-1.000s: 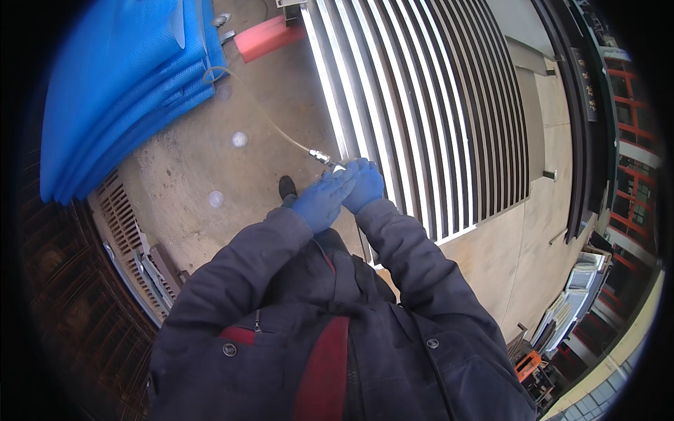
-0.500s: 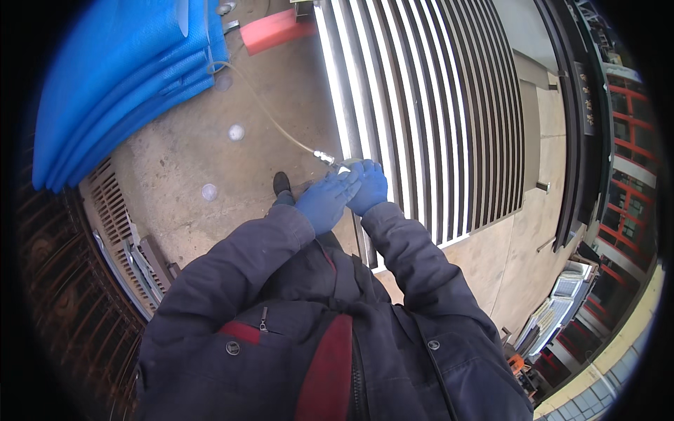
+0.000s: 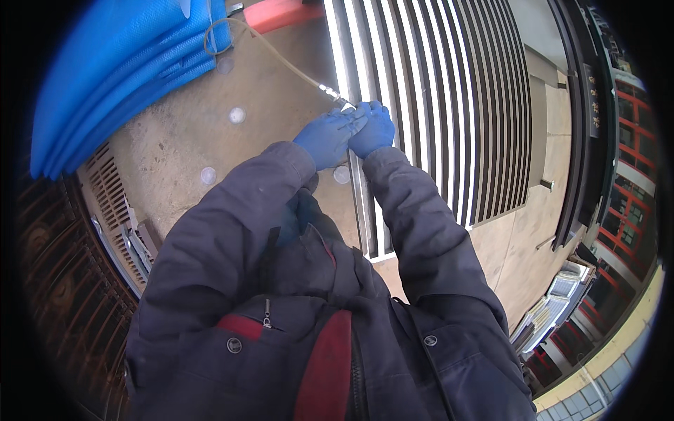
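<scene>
Dark jacket sleeves fill the lower frame, hiding the person's body and much of the floor. Just above centre, the left hand [image 3: 326, 138] and right hand [image 3: 373, 130], both in blue gloves, press together, fingers clenched around a small metal fitting [image 3: 342, 104]; only its tip shows. A thin hose [image 3: 281, 59] runs from it toward the upper left, over the concrete floor [image 3: 182, 133]. Beyond lie white slats [image 3: 421, 84], stacked blue sheets [image 3: 105, 77], and a red object [image 3: 281, 12] cut off at the top edge.

A thin pale hose [image 3: 281, 59] with a small metal tip [image 3: 335, 96] (tip held at the gloved fingertips) runs slack across the concrete toward the blue sheets.
</scene>
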Demonstrator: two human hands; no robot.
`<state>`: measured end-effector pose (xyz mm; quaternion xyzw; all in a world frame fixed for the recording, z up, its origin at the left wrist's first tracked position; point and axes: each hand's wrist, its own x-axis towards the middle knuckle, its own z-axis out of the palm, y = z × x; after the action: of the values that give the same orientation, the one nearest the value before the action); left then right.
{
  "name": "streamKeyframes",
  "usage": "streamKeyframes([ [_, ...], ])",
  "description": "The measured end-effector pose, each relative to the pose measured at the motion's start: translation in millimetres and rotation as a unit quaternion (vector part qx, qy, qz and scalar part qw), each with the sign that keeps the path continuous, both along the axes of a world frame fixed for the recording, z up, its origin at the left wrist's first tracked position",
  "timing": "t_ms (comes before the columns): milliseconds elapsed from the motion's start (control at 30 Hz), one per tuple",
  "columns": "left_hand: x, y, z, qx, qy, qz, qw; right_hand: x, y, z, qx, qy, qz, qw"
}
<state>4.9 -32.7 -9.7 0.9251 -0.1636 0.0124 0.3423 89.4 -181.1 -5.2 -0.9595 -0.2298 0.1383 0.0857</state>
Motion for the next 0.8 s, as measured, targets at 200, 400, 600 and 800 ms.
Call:
streamKeyframes([
  [200, -53, -40, 13, 0.032, 0.04, -0.048, 0.998, -56, -49, 5, 0.046, -0.001, 0.02, 0.999],
  [400, -148, -91, 21, -0.033, 0.065, -0.095, 0.993, -150, -118, 9, 0.079, 0.025, 0.053, 0.995],
  [600, -87, -52, 9, -0.003, 0.026, -0.039, 0.999, -92, -66, 2, 0.052, 0.001, 0.046, 0.998],
  [800, -21, -7, -8, -0.022, 0.021, 0.007, 0.999, -23, -5, 11, 0.011, -0.038, 0.041, 0.998],
])
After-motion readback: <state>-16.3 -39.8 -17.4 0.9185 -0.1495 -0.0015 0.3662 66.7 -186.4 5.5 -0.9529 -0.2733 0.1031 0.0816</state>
